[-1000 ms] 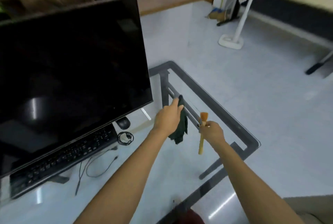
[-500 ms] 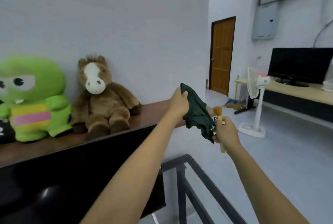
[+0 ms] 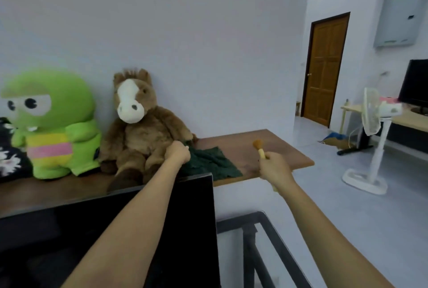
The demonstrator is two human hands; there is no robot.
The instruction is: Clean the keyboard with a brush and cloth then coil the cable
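A dark green cloth [image 3: 213, 163] lies spread on the brown wooden shelf [image 3: 278, 148] behind the monitor. My left hand [image 3: 177, 152] grips the cloth's left edge, right beside the brown plush horse. My right hand [image 3: 274, 167] holds a small brush [image 3: 259, 146] by its pale handle, orange bristles pointing up, above the shelf's right part. The keyboard and its cable are out of view.
A black monitor [image 3: 115, 229] fills the lower left. A brown plush horse [image 3: 139, 130] and a green plush toy [image 3: 51, 125] sit on the shelf. The glass desk's dark frame [image 3: 254, 241] shows at the bottom. A white standing fan [image 3: 372, 144] and a wooden door [image 3: 326, 69] are at the right.
The view rose from the desk to the shelf. Both hands reached forward; the cloth, earlier hanging from my left hand, now lies spread on the shelf. The brush stays in my right hand.
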